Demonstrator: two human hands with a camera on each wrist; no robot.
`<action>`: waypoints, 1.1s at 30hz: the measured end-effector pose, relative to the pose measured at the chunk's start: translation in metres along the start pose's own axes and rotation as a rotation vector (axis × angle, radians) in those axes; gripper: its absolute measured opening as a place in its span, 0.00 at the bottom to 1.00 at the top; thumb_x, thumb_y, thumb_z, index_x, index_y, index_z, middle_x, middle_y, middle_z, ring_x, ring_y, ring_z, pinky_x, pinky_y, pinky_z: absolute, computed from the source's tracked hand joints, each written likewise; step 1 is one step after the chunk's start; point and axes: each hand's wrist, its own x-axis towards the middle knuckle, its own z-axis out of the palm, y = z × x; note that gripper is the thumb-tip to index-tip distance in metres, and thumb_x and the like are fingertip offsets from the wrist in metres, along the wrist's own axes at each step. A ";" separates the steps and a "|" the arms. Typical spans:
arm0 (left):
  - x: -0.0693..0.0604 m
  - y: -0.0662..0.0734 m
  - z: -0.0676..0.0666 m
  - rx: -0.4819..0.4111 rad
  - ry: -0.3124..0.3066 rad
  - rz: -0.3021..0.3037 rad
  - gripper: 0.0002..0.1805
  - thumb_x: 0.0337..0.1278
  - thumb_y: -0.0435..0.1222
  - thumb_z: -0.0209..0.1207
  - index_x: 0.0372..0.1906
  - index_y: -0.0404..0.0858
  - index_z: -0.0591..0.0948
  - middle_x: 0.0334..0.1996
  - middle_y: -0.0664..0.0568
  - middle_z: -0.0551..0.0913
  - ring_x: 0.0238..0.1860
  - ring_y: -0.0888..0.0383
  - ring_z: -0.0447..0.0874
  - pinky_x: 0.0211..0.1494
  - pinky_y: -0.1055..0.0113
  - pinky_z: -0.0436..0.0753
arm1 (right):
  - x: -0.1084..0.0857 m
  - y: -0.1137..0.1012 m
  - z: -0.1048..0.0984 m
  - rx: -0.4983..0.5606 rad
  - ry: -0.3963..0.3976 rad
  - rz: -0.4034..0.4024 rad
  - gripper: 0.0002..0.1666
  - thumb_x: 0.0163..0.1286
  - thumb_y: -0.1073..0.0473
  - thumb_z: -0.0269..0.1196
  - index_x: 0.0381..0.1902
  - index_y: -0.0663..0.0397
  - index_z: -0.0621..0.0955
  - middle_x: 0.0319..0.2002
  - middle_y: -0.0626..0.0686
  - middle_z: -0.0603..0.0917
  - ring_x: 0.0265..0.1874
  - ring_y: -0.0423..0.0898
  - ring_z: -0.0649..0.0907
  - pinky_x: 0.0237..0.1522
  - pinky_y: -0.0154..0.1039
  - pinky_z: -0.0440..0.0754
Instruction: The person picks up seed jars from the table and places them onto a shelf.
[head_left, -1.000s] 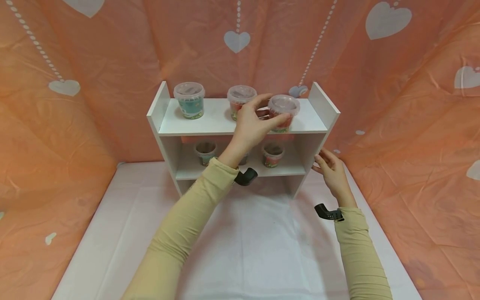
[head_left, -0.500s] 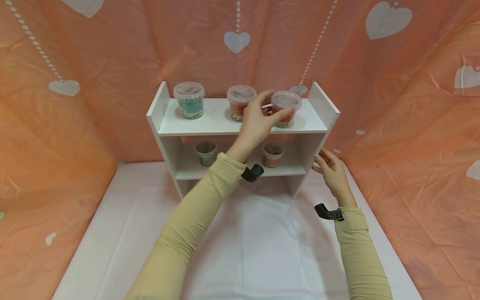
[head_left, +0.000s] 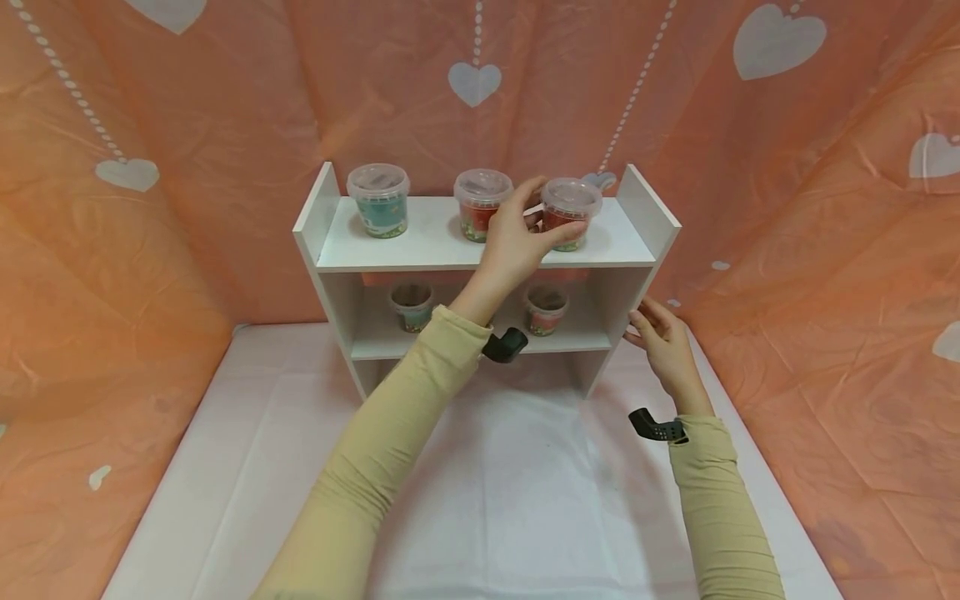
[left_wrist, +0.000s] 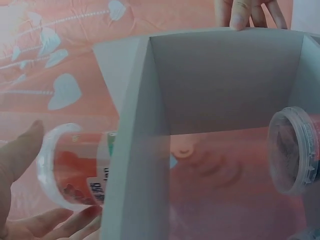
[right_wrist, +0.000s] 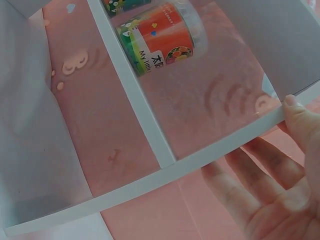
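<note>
A plastic tub with a red label and clear lid [head_left: 572, 200] is at the right end of the top shelf, upright. My left hand [head_left: 516, 242] holds it, thumb across its front and fingers around its left and far side. In the left wrist view, the tub [left_wrist: 82, 170] shows its label partly behind the shelf board's edge. My right hand [head_left: 667, 350] touches the right side panel of the white shelf unit [head_left: 483, 265]; in the right wrist view, its thumb [right_wrist: 298, 117] rests at the panel's edge and the fingers lie along the outer side.
A blue tub [head_left: 382, 204] and another red tub [head_left: 480, 200] stand on the top shelf. On the middle shelf are a greenish tub [head_left: 412, 308] and a red one [head_left: 546, 312]. Behind hangs an orange cloth [head_left: 225, 100] with hearts; a white cloth [head_left: 525, 500] covers the table.
My left hand has moved slightly right and back with the red tub, from the shelf's front edge to farther in. The right hand has stayed at the side panel.
</note>
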 end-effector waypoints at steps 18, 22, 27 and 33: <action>-0.056 0.008 -0.036 -0.131 -0.187 0.096 0.51 0.39 0.32 0.75 0.72 0.45 0.62 0.65 0.47 0.68 0.64 0.52 0.70 0.64 0.67 0.71 | -0.002 0.001 0.001 0.005 0.018 -0.027 0.30 0.74 0.56 0.54 0.70 0.61 0.64 0.64 0.63 0.69 0.53 0.39 0.78 0.47 0.32 0.81; -0.071 0.010 -0.044 -0.190 -0.225 0.118 0.50 0.41 0.28 0.73 0.72 0.44 0.62 0.65 0.47 0.67 0.64 0.49 0.69 0.66 0.66 0.69 | -0.001 0.000 0.001 0.008 0.024 -0.026 0.30 0.74 0.56 0.54 0.70 0.62 0.65 0.63 0.63 0.70 0.52 0.39 0.78 0.47 0.32 0.80; -0.091 0.022 -0.055 -0.184 -0.234 0.114 0.48 0.42 0.24 0.71 0.72 0.39 0.61 0.64 0.45 0.69 0.64 0.47 0.69 0.66 0.61 0.69 | -0.002 -0.001 0.001 0.013 0.022 -0.018 0.30 0.73 0.57 0.55 0.70 0.62 0.65 0.62 0.63 0.71 0.52 0.39 0.78 0.47 0.33 0.80; -0.100 0.002 -0.071 -0.181 -0.233 0.132 0.48 0.43 0.22 0.70 0.72 0.39 0.62 0.66 0.43 0.67 0.65 0.48 0.67 0.66 0.56 0.69 | -0.004 -0.003 0.003 0.005 0.008 -0.017 0.30 0.74 0.57 0.54 0.70 0.61 0.64 0.63 0.63 0.70 0.54 0.41 0.77 0.49 0.36 0.80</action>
